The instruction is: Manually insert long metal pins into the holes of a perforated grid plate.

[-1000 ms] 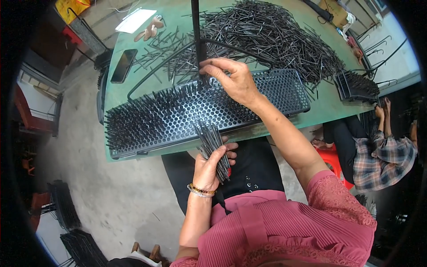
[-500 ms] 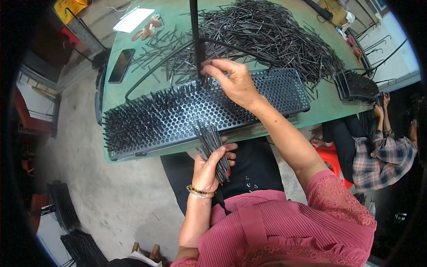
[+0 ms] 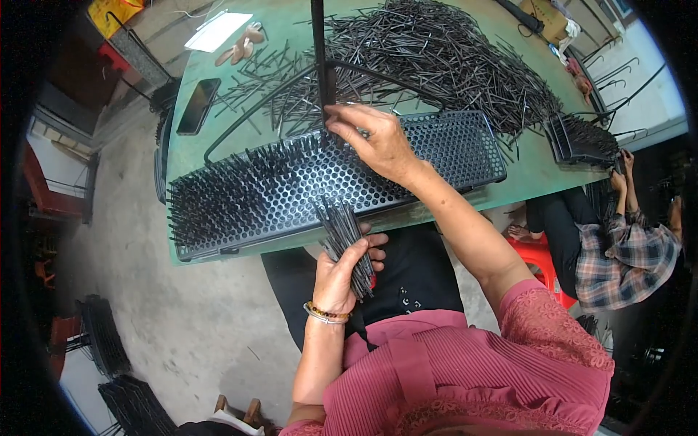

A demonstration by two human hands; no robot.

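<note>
A long black perforated plate (image 3: 429, 149) lies tilted along the near edge of the table. Thin black sticks (image 3: 225, 196) stand upright in its holes over the left part and along the far edge to the middle; the holes on the right show bare. My left hand (image 3: 340, 272), below the plate's near edge, is closed around a bundle of black sticks (image 3: 343, 236). Over the middle of the plate's far side, my right hand (image 3: 374, 138) is pinched, thumb and fingers together, beside a dark upright post (image 3: 320, 58). Whatever is between those fingertips is too small to make out.
A large heap of loose black sticks (image 3: 429, 58) covers the back of the green table (image 3: 189, 156). A phone (image 3: 198, 107) lies at left. Another person (image 3: 618, 254) works at the right, near a second bristled black plate (image 3: 582, 138).
My right hand has dipped slightly toward the plate, its fingers still pinched. My left hand with the bundle has barely moved.
</note>
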